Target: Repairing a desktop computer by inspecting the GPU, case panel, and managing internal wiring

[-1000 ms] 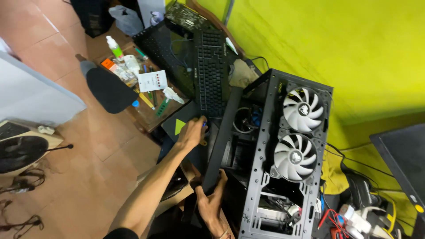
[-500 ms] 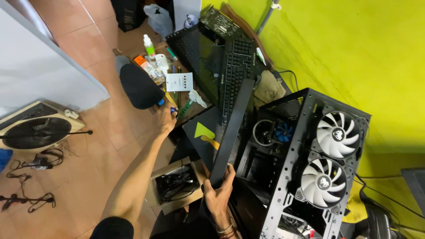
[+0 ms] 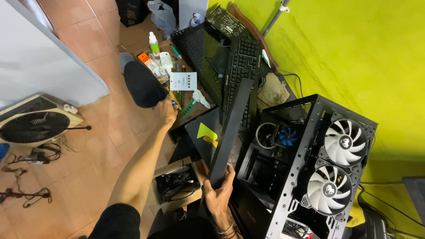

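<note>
Beside the open black computer case (image 3: 310,168), the right hand (image 3: 219,197) has its fingers clamped on the long dark side panel's (image 3: 230,132) lower end, which wants a steady two-handed hold, while the left hand (image 3: 166,113) reaches among small tools (image 3: 177,95), fingers unclear.

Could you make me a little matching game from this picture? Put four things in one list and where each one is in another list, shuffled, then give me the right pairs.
Things:
1. black panel
2. white fans
3. keyboard
4. box of cables

Places:
A. on the floor, just left of the right hand
B. mounted on the computer case
C. gripped at its lower end by the right hand
D. lying near the yellow wall, beyond the case

Pairs: 1-C, 2-B, 3-D, 4-A
</note>
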